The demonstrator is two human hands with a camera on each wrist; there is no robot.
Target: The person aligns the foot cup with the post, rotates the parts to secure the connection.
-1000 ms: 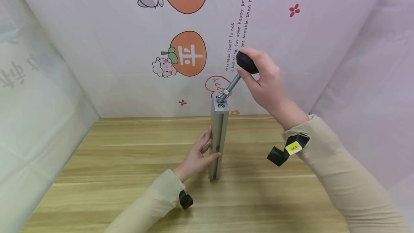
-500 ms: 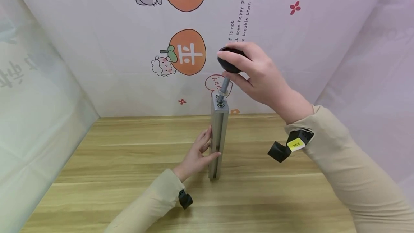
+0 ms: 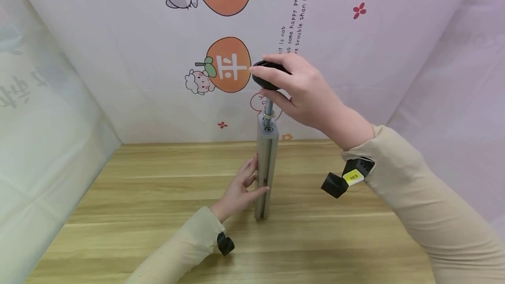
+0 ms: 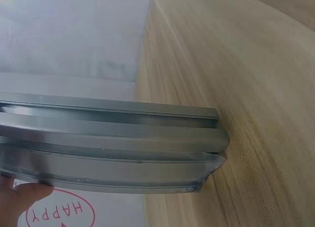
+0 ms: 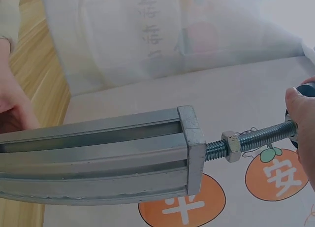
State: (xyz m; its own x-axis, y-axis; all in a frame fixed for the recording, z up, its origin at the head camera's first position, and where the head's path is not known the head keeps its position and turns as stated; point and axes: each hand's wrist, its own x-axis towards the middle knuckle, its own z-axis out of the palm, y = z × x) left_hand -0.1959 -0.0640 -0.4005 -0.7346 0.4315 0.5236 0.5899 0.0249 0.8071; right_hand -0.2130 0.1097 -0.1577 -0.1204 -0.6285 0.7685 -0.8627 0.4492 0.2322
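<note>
An aluminium profile [image 3: 265, 165] stands upright on the table, with slots along its sides. My left hand [image 3: 238, 192] grips it low down, thumb across the front and fingers behind. On its top sits an end plate [image 5: 193, 150] with a bolt head visible. In my right hand [image 3: 305, 93] is a levelling foot with a black base [image 3: 262, 82], held between thumb and fingers. The foot's threaded rod [image 5: 268, 134] carries a hex nut [image 5: 231, 146] partway along. Its end meets the end plate near the middle; how deep it sits is hidden.
The wood-grain table [image 3: 158, 187] lies under the profile. A printed white cloth [image 3: 158, 100] hangs behind, and plain cloth sides close in at left and right. A black camera mount [image 3: 335, 184] sticks out from the right wrist.
My right hand has moved left, bringing the levelling foot from a tilt to nearly upright over the profile. Fingers have shifted across the black base. The left hand and profile have stayed put.
</note>
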